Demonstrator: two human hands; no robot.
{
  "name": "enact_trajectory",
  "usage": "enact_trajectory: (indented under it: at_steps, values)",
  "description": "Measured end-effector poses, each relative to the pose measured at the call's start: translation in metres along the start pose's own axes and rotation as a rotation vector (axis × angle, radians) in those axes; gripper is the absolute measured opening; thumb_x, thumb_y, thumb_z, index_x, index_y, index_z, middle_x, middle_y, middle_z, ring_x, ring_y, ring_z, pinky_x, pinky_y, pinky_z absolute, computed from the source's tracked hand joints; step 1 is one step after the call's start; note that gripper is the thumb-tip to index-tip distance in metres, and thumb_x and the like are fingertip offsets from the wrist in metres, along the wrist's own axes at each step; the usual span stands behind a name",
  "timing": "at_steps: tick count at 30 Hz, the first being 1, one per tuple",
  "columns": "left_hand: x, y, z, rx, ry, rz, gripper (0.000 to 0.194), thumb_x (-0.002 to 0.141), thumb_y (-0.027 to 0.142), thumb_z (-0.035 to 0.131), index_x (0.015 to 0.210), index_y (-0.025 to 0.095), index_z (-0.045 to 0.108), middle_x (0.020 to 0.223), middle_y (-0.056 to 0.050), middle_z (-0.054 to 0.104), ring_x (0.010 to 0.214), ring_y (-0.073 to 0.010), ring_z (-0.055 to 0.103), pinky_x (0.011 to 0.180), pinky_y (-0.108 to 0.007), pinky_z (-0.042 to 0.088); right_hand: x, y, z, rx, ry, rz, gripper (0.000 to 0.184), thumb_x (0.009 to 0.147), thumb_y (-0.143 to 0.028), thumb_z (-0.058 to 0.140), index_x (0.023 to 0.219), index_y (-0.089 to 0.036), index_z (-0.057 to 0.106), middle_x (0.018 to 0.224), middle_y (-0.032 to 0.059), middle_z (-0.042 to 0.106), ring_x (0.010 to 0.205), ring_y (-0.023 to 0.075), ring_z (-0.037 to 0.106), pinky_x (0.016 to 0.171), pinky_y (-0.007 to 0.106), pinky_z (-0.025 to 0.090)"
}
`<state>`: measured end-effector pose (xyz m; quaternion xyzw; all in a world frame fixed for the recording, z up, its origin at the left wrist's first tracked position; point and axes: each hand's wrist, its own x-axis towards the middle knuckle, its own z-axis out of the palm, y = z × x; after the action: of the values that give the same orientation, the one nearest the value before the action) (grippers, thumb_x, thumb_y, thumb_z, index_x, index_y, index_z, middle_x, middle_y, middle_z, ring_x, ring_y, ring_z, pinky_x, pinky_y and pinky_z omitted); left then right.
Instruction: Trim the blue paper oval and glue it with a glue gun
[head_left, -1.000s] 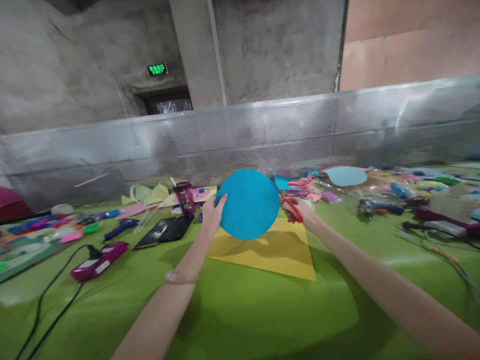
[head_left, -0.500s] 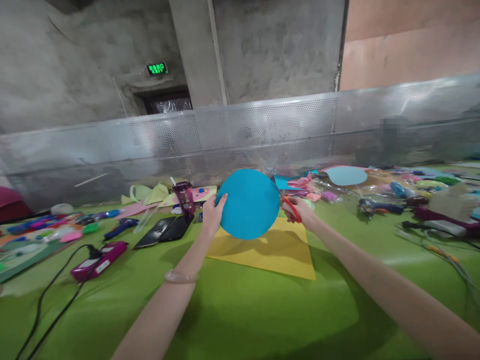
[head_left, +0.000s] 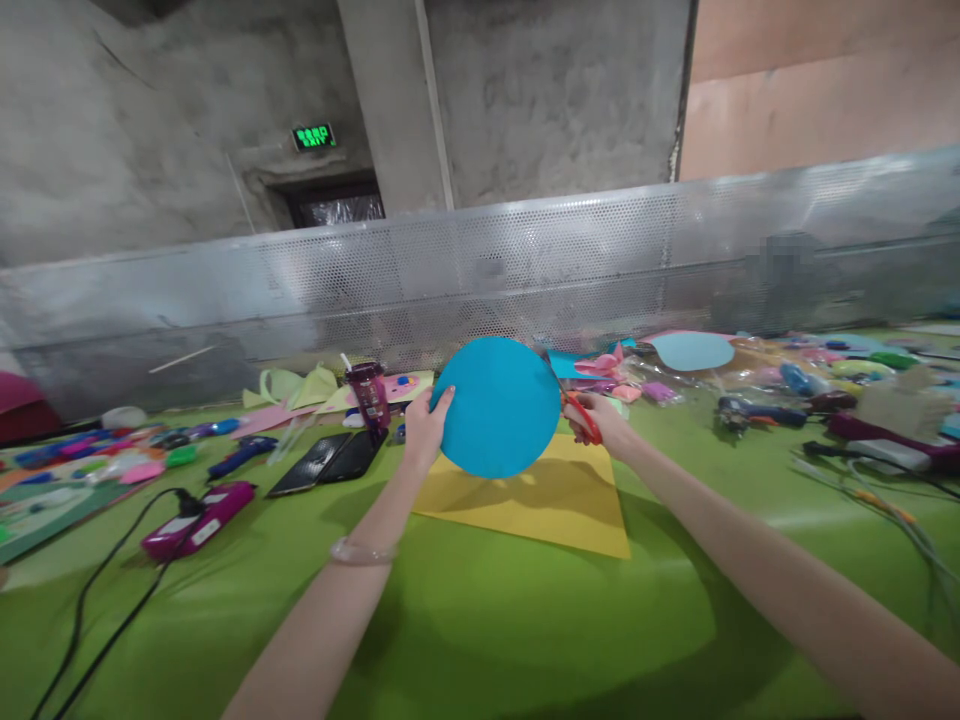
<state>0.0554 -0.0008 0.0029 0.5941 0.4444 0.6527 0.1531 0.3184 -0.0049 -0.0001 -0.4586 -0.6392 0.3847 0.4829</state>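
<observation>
A round blue paper disc (head_left: pixel 499 408) is held up at the centre, pinched at its left edge by my left hand (head_left: pixel 427 425), with the thumb on its front face. My right hand (head_left: pixel 598 422) is closed around the red handles of a pair of scissors (head_left: pixel 586 418). Their blades lie along the disc's upper right edge; how far apart the blades are I cannot make out. Below the disc, a yellow sheet of paper (head_left: pixel 536 510) lies on the green table (head_left: pixel 540 620).
Left of centre stand a purple cup with a straw (head_left: pixel 367 395) and a black phone (head_left: pixel 311 465). A magenta power strip (head_left: pixel 199 520) with a black cable lies nearer. Glue guns (head_left: pixel 761 412), paper scraps and clay packs crowd both sides. A perforated metal panel (head_left: pixel 487 250) rises behind.
Both hands, the disc and the scissors stay almost where they were. The scissors' handles appear to have tilted very slightly.
</observation>
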Motion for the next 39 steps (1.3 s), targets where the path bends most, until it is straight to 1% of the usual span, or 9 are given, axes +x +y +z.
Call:
enact_trajectory:
  at_steps: [6,9,15,21,27,30,32,36,39]
  values:
    - [0.000,0.001,-0.001,-0.019,-0.011,-0.019,0.034,0.074,0.048,0.054,0.084,0.016,0.063,0.076,-0.007,0.066,0.071,-0.0225,0.060,0.063,-0.032,0.046,0.002,0.004,-0.002,-0.011,-0.008,-0.012,0.015,0.068,-0.029,0.056,0.062,-0.019,0.046,0.039,-0.0079,0.042,0.031,0.0071,0.042,0.035,0.020,0.038]
    - [0.002,-0.002,-0.001,-0.021,-0.007,-0.007,0.035,0.074,0.047,0.055,0.085,0.015,0.064,0.079,-0.007,0.066,0.073,-0.0224,0.060,0.066,-0.033,0.046,0.003,0.005,-0.002,-0.023,-0.012,-0.010,0.013,0.068,-0.028,0.056,0.064,-0.018,0.048,0.037,-0.0080,0.041,0.031,0.0073,0.042,0.035,0.020,0.038]
    - [0.005,-0.007,-0.003,-0.050,-0.025,-0.023,0.039,0.072,0.050,0.055,0.086,0.015,0.065,0.082,-0.009,0.067,0.073,-0.0231,0.062,0.066,-0.034,0.048,0.003,0.005,-0.003,-0.058,-0.016,-0.004,0.011,0.069,-0.028,0.055,0.068,-0.017,0.051,0.037,-0.0072,0.043,0.032,0.0082,0.044,0.034,0.020,0.038]
    - [0.007,-0.009,-0.003,-0.056,-0.023,-0.014,0.040,0.071,0.050,0.056,0.086,0.015,0.065,0.080,-0.008,0.067,0.073,-0.0230,0.062,0.068,-0.035,0.048,0.004,0.007,-0.005,-0.082,-0.005,0.000,0.012,0.068,-0.027,0.057,0.071,-0.017,0.053,0.037,-0.0076,0.043,0.030,0.0078,0.043,0.034,0.020,0.039]
    - [0.007,-0.008,-0.005,-0.043,-0.049,-0.028,0.040,0.071,0.051,0.056,0.085,0.015,0.065,0.078,-0.008,0.066,0.071,-0.0227,0.061,0.067,-0.034,0.048,0.003,0.003,-0.006,-0.085,0.020,-0.007,0.013,0.068,-0.029,0.057,0.069,-0.017,0.051,0.038,-0.0058,0.047,0.032,0.0095,0.047,0.034,0.021,0.041]
    - [0.007,-0.009,-0.005,-0.074,-0.074,-0.021,0.040,0.072,0.051,0.056,0.087,0.015,0.065,0.079,-0.008,0.066,0.071,-0.0226,0.062,0.067,-0.035,0.048,0.002,-0.001,-0.009,-0.090,0.030,-0.016,0.014,0.069,-0.029,0.056,0.067,-0.017,0.050,0.039,-0.0047,0.048,0.033,0.0094,0.047,0.034,0.020,0.039]
    - [0.006,-0.009,-0.004,-0.107,-0.092,-0.030,0.040,0.072,0.050,0.056,0.090,0.015,0.064,0.081,-0.008,0.067,0.073,-0.0227,0.062,0.067,-0.034,0.049,0.001,-0.002,-0.012,-0.098,0.017,-0.029,0.016,0.070,-0.030,0.056,0.065,-0.017,0.049,0.040,-0.0040,0.049,0.034,0.0093,0.048,0.034,0.019,0.038]
    - [0.005,-0.008,-0.003,-0.134,-0.115,-0.044,0.041,0.070,0.050,0.058,0.092,0.016,0.064,0.084,-0.008,0.067,0.074,-0.0229,0.062,0.066,-0.034,0.050,0.000,-0.002,-0.013,-0.114,-0.021,-0.059,0.021,0.071,-0.035,0.057,0.064,-0.016,0.051,0.041,-0.0033,0.050,0.036,0.0090,0.049,0.037,0.019,0.039]
    - [0.005,-0.008,-0.003,-0.135,-0.116,-0.040,0.042,0.070,0.050,0.058,0.093,0.016,0.064,0.085,-0.008,0.067,0.075,-0.0235,0.062,0.066,-0.035,0.050,-0.001,-0.001,-0.013,-0.127,-0.029,-0.068,0.022,0.071,-0.035,0.057,0.062,-0.016,0.051,0.043,-0.0018,0.052,0.037,0.0093,0.050,0.036,0.019,0.039]
